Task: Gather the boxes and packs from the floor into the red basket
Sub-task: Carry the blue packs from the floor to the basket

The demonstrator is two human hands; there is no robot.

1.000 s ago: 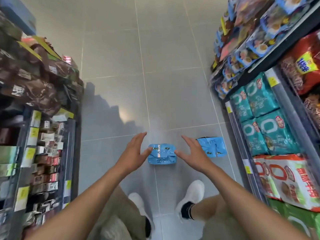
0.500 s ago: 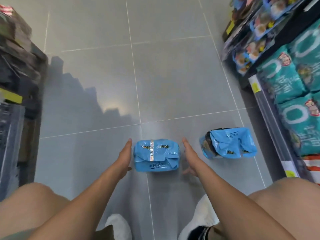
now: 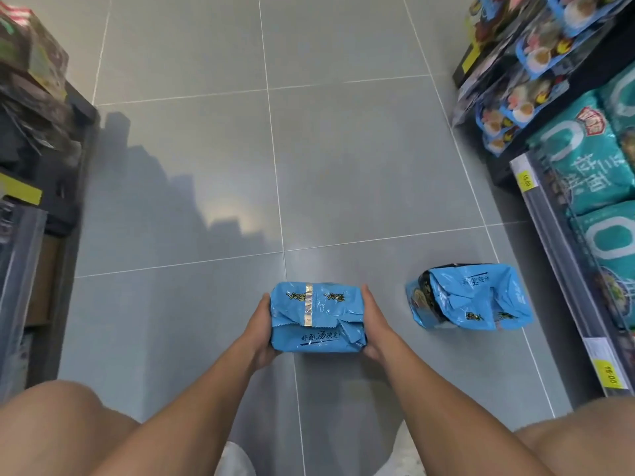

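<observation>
Now your left hand (image 3: 264, 333) and right hand (image 3: 372, 324) grip the blue pack (image 3: 318, 317) by its ends, low over the floor (image 3: 206, 166). It is probably light, soft and slick: squeeze gently, fingers underneath.

Two glossy blue packs (image 3: 318, 317) (image 3: 470, 297) on grey tiled floor (image 3: 343, 149).
</observation>
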